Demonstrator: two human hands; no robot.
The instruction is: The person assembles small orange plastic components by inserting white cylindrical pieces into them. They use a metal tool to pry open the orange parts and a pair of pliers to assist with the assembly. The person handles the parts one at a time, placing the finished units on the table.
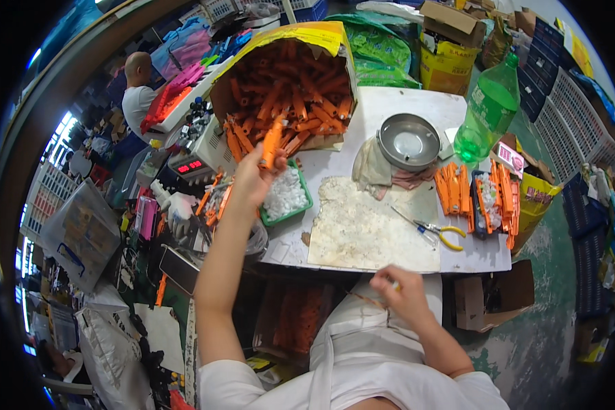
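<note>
My left hand (253, 179) is closed around an orange plastic piece (271, 145), long and narrow like a tool casing. It is held up in front of a tipped yellow-edged box (348, 42) full of similar orange pieces (290, 89). Below that hand sits a green tray (310, 199) of small white parts (285, 195). Over my lap, short of the table's front edge, my right hand (404, 295) is curled shut. A small yellowish bit shows at its fingers, too small to name. Yellow-handled pliers (441, 231) and a thin pointed tool (406, 216) lie on a stained board (362, 236).
A metal bowl (408, 141) rests by a rag (372, 167). A green bottle (486, 109) stands at the table's right. Orange pieces (452, 190) lie near a dark container (485, 205). A device with a red display (197, 160) is left. Another person (138, 96) sits far left.
</note>
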